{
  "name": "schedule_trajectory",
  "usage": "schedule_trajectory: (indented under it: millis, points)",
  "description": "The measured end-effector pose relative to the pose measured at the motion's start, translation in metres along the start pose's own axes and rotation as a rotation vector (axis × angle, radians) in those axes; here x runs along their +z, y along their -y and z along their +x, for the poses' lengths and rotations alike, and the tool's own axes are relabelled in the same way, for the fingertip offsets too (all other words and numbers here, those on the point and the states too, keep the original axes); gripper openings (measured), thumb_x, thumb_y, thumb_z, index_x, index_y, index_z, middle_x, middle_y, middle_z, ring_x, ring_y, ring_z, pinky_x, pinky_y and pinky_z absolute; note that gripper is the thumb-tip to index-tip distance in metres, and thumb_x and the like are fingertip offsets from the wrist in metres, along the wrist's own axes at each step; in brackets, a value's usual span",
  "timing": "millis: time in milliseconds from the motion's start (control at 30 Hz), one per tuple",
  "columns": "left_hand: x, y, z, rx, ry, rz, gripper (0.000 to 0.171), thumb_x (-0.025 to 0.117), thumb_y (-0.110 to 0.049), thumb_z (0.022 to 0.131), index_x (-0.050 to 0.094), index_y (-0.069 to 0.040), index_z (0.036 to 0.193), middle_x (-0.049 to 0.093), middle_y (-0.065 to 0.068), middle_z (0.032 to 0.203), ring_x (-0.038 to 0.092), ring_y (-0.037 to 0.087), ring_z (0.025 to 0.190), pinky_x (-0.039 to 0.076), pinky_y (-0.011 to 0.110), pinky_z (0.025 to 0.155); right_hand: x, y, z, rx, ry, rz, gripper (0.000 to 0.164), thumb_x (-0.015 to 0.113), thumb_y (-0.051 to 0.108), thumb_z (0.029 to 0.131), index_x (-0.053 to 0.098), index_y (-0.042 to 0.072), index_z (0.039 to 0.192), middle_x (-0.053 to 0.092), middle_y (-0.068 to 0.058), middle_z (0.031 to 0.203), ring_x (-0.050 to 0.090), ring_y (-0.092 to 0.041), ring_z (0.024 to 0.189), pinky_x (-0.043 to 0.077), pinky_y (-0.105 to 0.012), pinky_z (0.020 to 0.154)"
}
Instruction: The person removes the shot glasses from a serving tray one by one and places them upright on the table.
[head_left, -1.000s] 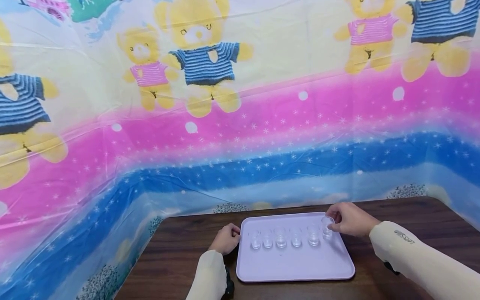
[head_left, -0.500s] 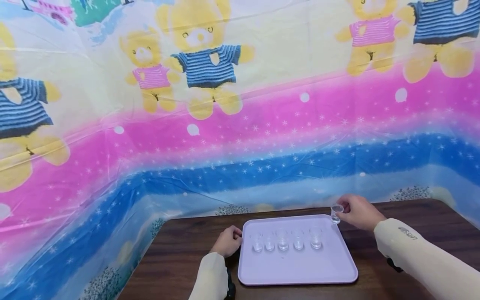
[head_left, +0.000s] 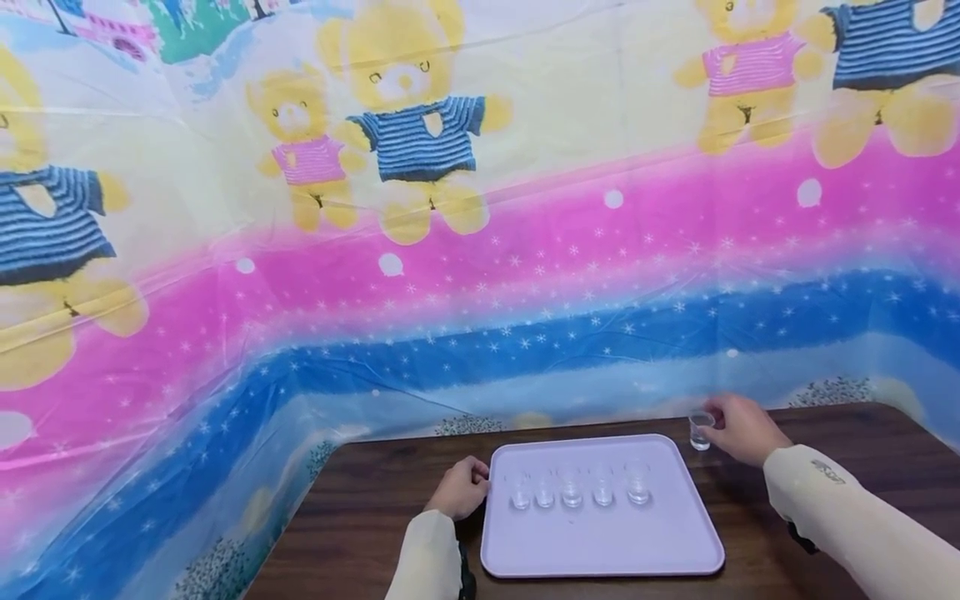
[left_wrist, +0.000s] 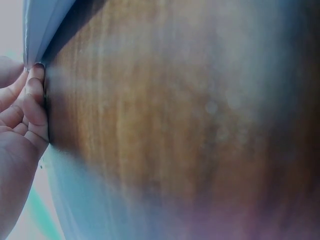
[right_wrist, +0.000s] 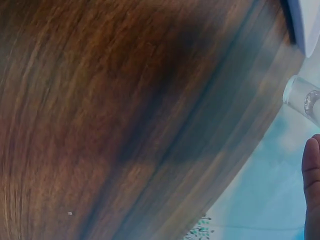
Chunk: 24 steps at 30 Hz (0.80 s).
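Note:
My right hand [head_left: 745, 432] pinches a small clear cup [head_left: 701, 433] near its rim, past the tray's far right corner. Clear liquid sits low in that cup, which looks upright; whether its base touches the table I cannot tell. In the right wrist view the same cup [right_wrist: 301, 97] is cut off by the frame edge, with one finger below it. On the lilac tray [head_left: 600, 550] several similar cups with a little clear liquid stand in a row, the middle one [head_left: 572, 493] among them. My left hand [head_left: 459, 489] grips the tray's left edge between thumb and fingers.
The tray lies on a dark brown wooden table [head_left: 360, 508]. Behind the table's far edge hangs a patterned cloth [head_left: 525, 292] with bears and pink and blue bands. It also runs down the left side.
The right hand has lifted the cup from the right end of the row and carried it rightward, off the tray. My left hand stays at the tray's edge. The view has shifted slightly.

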<state>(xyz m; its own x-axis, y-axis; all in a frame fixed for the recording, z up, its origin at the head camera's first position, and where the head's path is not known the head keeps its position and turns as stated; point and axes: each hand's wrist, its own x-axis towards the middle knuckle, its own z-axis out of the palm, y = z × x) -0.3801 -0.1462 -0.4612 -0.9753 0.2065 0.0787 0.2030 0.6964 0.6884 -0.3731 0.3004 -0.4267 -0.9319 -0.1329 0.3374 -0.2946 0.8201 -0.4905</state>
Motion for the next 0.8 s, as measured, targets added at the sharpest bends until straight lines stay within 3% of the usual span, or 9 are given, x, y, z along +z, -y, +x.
schedule_trajectory:
  millis: [267, 800]
  points:
    - [-0.0009, 0.0002, -0.0016, 0.029, -0.011, 0.011, 0.011, 0.06, -0.002, 0.087, 0.057, 0.0, 0.097, 0.052, 0.004, 0.077, 0.05, 0.018, 0.068, 0.042, 0.034, 0.062, 0.0068, -0.0049, 0.0014, 0.014, 0.008, -0.005, 0.03, 0.071, 0.008, 0.08, 0.062, -0.009, 0.102, 0.059, -0.008, 0.083, 0.056, -0.023, 0.075, 0.048, -0.043, 0.065]
    - [-0.0031, -0.0007, 0.0001, 0.008, 0.007, 0.014, 0.013, 0.06, -0.004, 0.087, 0.057, -0.001, 0.098, 0.052, 0.004, 0.077, 0.05, 0.017, 0.067, 0.042, 0.03, 0.06, 0.0089, -0.0067, 0.0054, 0.037, 0.035, 0.004, 0.036, 0.071, 0.014, 0.082, 0.061, -0.01, 0.106, 0.061, -0.01, 0.086, 0.058, -0.025, 0.077, 0.049, -0.045, 0.066]
